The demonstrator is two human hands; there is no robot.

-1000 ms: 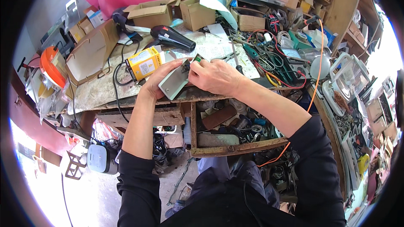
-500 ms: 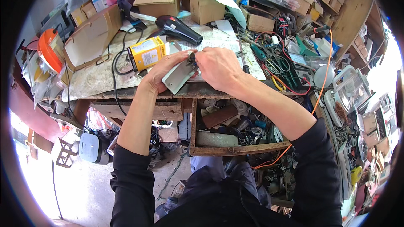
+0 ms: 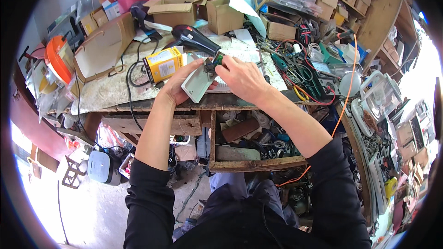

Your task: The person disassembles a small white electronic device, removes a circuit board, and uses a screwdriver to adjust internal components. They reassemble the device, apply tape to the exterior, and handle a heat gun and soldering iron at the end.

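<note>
My left hand grips an open pale grey plastic housing from the left, holding it tilted over the workbench edge. At the housing's upper end, my right hand has its fingers closed around a small green circuit board with dark parts; its exact fingertip contact is partly hidden. Just left of my hands lies a yellow and black box, with a black hair dryer behind it.
The cluttered workbench holds cardboard boxes, black cables, pliers and other tools on the right. An orange cord hangs beside my right arm. An open wooden drawer full of parts juts out below. Shelves stand at the upper right.
My right fingers have shifted about the housing's upper end, uncovering more of the green board than half a second ago. The housing has moved slightly with my left hand; the view has shifted a little.
</note>
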